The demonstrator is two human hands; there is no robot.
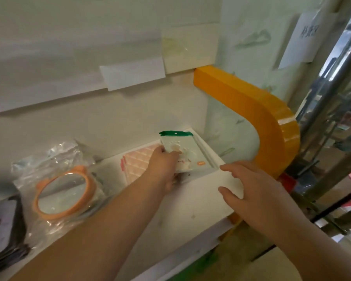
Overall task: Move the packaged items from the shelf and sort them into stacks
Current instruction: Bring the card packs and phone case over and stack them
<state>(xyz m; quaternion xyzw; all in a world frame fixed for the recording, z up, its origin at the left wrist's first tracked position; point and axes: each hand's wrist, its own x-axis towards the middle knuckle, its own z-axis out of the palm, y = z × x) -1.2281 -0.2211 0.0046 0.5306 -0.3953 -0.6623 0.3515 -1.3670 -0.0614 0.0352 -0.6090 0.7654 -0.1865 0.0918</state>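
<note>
On the white shelf (182, 209), my left hand (163, 165) grips a flat green-topped packet (187, 151) with paw prints and a cartoon animal on it, tilted up at the shelf's right end. Under and left of it lies a pink quilted packet (137, 161). My right hand (251, 187) hovers open over the shelf's right edge, fingers spread, holding nothing. Left of the pink packet sits an orange-rimmed round mirror in clear plastic wrap (63, 191). A stack of dark flat packets (5, 230) lies at the far left.
An orange curved bracket (257, 110) rises at the shelf's right end. White paper labels (133, 74) hang from the shelf board above. Metal poles (332, 92) and a glass pane stand to the right. The floor shows below the shelf's front edge.
</note>
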